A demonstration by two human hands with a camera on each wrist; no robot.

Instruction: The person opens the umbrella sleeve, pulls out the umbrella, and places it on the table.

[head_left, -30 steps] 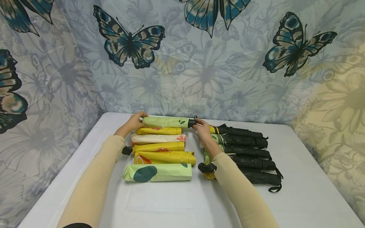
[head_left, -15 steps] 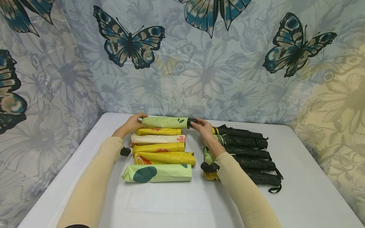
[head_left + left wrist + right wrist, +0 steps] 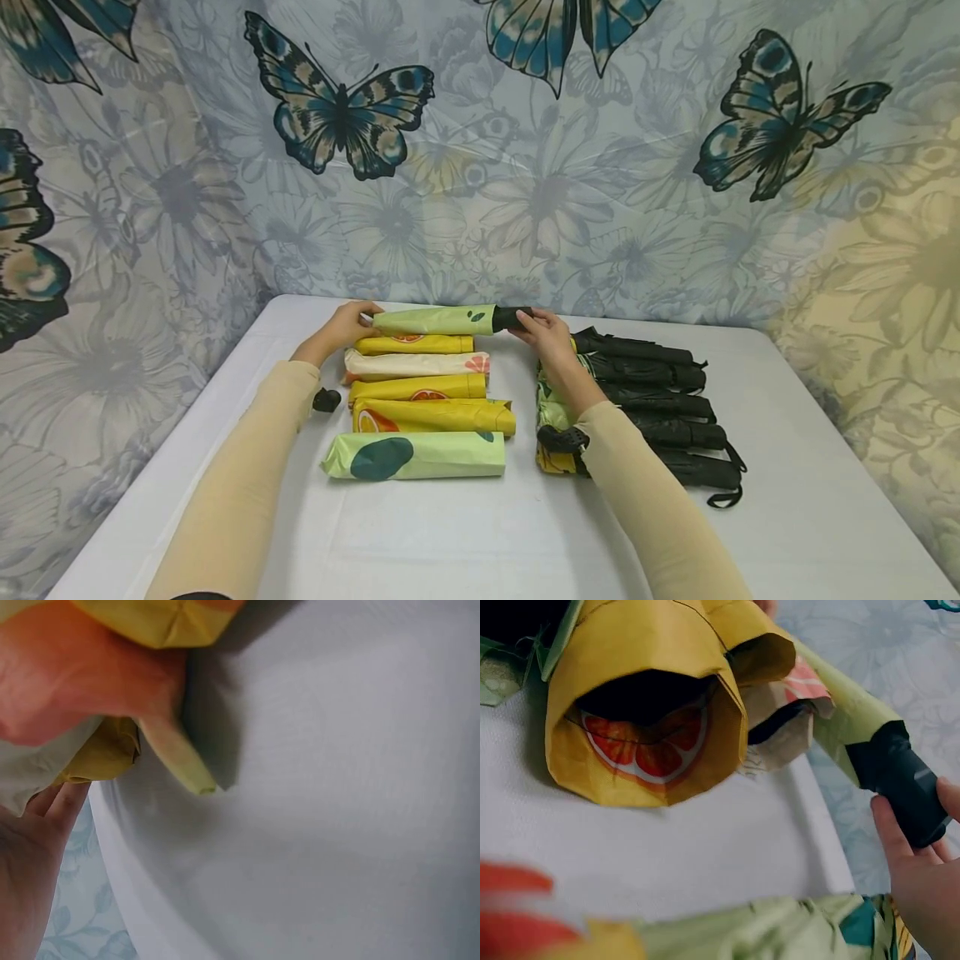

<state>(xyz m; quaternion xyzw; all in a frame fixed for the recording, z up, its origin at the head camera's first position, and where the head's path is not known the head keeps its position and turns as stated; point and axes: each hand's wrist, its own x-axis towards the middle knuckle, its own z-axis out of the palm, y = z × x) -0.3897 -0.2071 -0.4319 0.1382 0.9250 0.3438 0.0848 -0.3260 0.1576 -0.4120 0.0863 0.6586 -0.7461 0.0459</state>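
A light green umbrella sleeve (image 3: 435, 320) lies at the back of the row, with the black end of an umbrella (image 3: 512, 318) sticking out of its right side. My left hand (image 3: 339, 331) grips the sleeve's left end; in the left wrist view its fingers are mostly hidden behind other sleeves. At the other end, my right hand (image 3: 551, 340) holds the black end between thumb and fingers, plainly seen in the right wrist view (image 3: 922, 862). Most of the umbrella is hidden inside the sleeve.
In front lie several more sleeves: yellow ones (image 3: 433, 417), a cream one (image 3: 416, 367) and a green one (image 3: 450, 456). Several folded black umbrellas (image 3: 686, 432) lie in a row at right, partly behind my right forearm. A white table (image 3: 420, 542) meets a butterfly-patterned cloth (image 3: 480, 233).
My right hand has moved right, and more of the black umbrella end shows outside the green sleeve. The left hand stays at the sleeve's left end, shifted only slightly.
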